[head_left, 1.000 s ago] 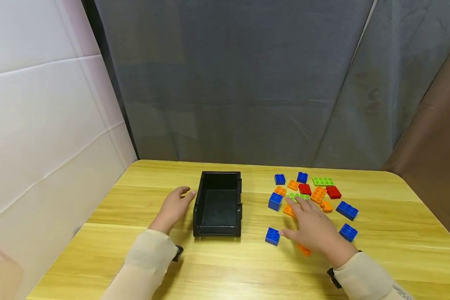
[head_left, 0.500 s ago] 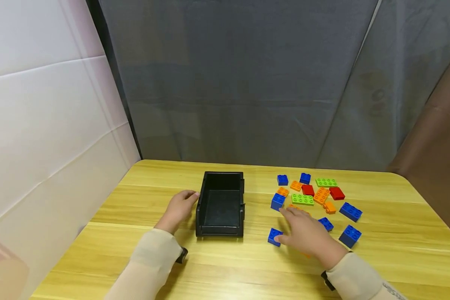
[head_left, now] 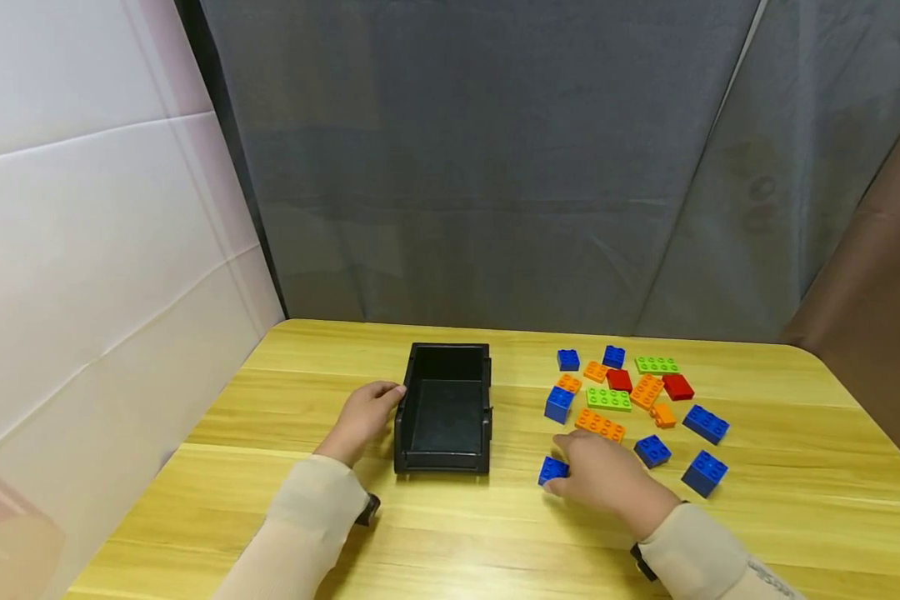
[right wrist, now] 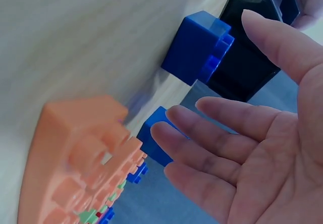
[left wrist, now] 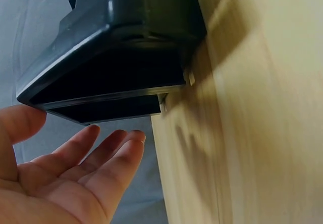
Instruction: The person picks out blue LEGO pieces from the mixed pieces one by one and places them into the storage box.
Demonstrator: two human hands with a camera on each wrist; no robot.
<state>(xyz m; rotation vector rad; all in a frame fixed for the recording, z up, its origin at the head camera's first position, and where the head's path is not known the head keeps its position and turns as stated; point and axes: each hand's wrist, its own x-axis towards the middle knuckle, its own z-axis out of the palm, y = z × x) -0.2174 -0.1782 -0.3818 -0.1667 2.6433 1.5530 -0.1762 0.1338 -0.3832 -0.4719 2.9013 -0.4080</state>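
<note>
A black plastic bin (head_left: 442, 462) stands on the table between the two hands. My left hand (head_left: 362, 421) is at its left side; in the left wrist view the thumb (left wrist: 25, 123) meets the rim of the bin (left wrist: 166, 12), and the other fingers are loosely bent below. My right hand (head_left: 611, 475) hovers low over a blue building brick (head_left: 552, 470), partly covering it. In the right wrist view that blue brick (right wrist: 189, 52) lies between the spread thumb and fingers, not gripped. An orange brick (right wrist: 75, 123) shows close to the right wrist camera.
Several bricks lie scattered right of the bin, among them a tall blue one (head_left: 558, 405), a green one (head_left: 608, 399), an orange one (head_left: 600, 425), a red one (head_left: 678, 387) and a blue one (head_left: 704, 473). Grey cloth (head_left: 450, 167) hangs behind the wooden table (head_left: 450, 533).
My left hand has moved in against the bin's side. My right hand has drawn back and left onto the near blue brick, uncovering orange, green and blue bricks.
</note>
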